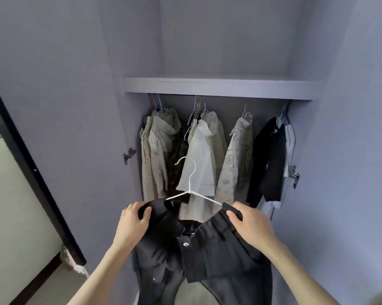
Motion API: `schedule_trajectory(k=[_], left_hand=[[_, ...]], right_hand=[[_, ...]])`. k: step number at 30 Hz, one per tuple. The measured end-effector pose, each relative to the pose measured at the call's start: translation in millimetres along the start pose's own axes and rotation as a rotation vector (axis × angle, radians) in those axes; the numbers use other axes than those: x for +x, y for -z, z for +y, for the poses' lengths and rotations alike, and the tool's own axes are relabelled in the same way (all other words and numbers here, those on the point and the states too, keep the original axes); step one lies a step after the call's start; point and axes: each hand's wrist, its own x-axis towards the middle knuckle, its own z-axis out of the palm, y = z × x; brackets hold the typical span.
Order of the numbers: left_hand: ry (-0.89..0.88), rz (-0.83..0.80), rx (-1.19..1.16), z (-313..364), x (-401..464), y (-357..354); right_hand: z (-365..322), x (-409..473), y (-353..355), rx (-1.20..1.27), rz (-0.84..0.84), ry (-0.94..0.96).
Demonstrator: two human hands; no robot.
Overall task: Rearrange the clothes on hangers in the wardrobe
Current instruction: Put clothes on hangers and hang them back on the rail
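A pair of dark grey trousers (207, 256) hangs by its waistband from a white hanger (191, 183), held in front of the open wardrobe. My left hand (133, 223) grips the left end of the waistband over the hanger's arm. My right hand (249, 223) grips the right end of the waistband and the hanger's other arm. The hanger's hook points up and left, free of the rail. Beige and patterned shirts (157, 150), a white shirt (201, 164), a printed shirt (236, 159) and dark garments (269, 164) hang behind on the rail.
A shelf (218, 86) runs across the wardrobe above the hanging clothes. The wardrobe doors stand open on both sides, with hinges at left (128, 155) and right (294, 175). A gap on the rail lies between the printed shirt and the dark garments.
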Motion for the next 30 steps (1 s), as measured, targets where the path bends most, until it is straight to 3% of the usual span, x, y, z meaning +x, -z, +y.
schedule_trajectory(k=[4,9,11,17,25,30], left_hand=[[-0.103,-0.162,-0.051,7.8,-4.5,-21.6],[-0.153,-0.312,-0.027,3.6,-12.7,-41.1],[-0.17,-0.339,-0.04,3.8,-13.0,-46.6],[-0.208,-0.368,-0.032,5.2,-7.4,-64.2],[-0.16,-0.344,-0.006,-1.3,39.9,-77.1],[-0.1,-0.235,-0.063,1.2,90.4,-66.4]], right_hand=[[12.7,-24.5,-0.7,0.018,-0.089,-0.3],[35.9,-47.3,-8.3,0.582,-0.198,-0.653],[39.9,-50.2,-13.2,0.682,-0.169,-0.69],[28.5,-44.7,-13.1,0.464,-0.089,-0.442],[1.3,9.9,-23.1,0.536,-0.237,-0.273],[-26.9,81.6,-29.1,0.654,-0.292,-0.179]])
